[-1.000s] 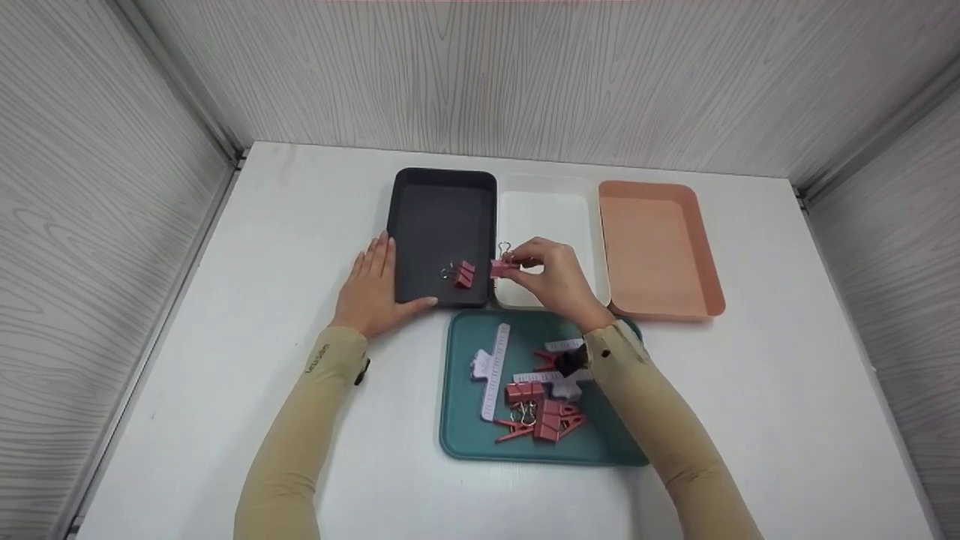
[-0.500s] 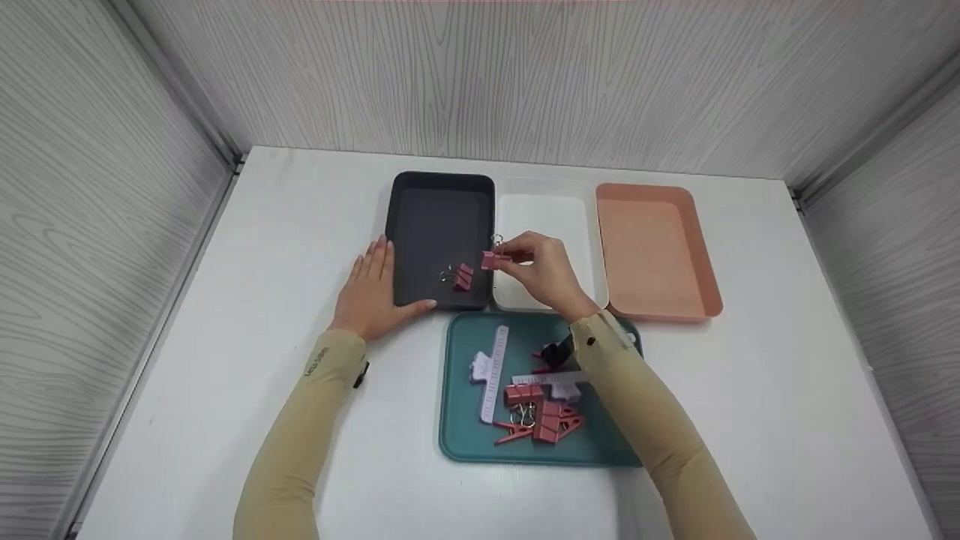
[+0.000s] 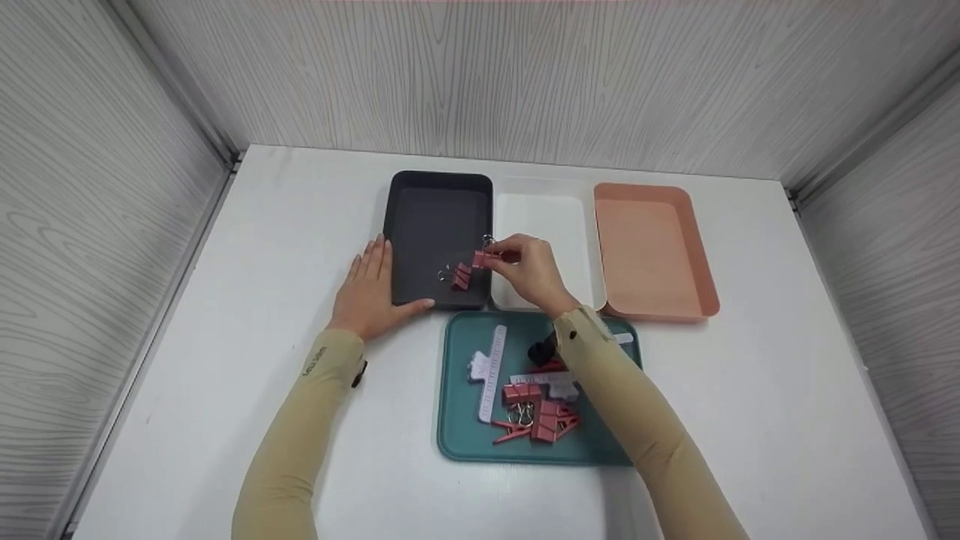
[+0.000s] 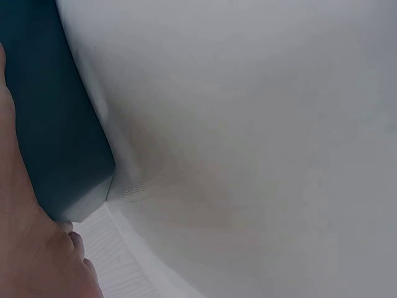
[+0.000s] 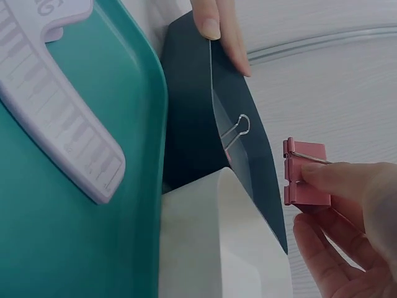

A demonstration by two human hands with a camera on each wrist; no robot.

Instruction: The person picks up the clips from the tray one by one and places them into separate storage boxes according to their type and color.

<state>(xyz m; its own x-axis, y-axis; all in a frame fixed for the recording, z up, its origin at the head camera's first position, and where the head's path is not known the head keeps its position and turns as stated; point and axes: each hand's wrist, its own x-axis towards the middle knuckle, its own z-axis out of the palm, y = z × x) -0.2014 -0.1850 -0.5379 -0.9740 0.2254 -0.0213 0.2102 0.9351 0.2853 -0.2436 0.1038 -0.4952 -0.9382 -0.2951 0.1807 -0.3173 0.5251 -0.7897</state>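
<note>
Between thumb and fingers, my right hand (image 3: pixel 534 271) pinches a pink binder clip (image 5: pixel 308 171) above the edge where the black tray (image 3: pixel 442 217) meets the white tray (image 3: pixel 551 217). Another pink binder clip (image 3: pixel 461 277) with silver wire handles lies in the black tray near its front right corner. My left hand (image 3: pixel 365 300) rests flat along the black tray's left side, fingers straight and thumb over the front rim. In the left wrist view part of that hand (image 4: pixel 31 217) shows beside the dark tray wall (image 4: pixel 62 124).
A teal tray (image 3: pixel 459 420) in front holds white clips with a ruler-like bar (image 3: pixel 493 375), pink binder clips (image 3: pixel 546 421) and red clothespin-like clips (image 3: pixel 514 431). My right forearm covers part of it. An orange tray (image 3: pixel 652 247) stands right of the white one.
My right hand has moved left with the pinched binder clip, from over the white tray toward the black tray. The left hand stays in place against the black tray.
</note>
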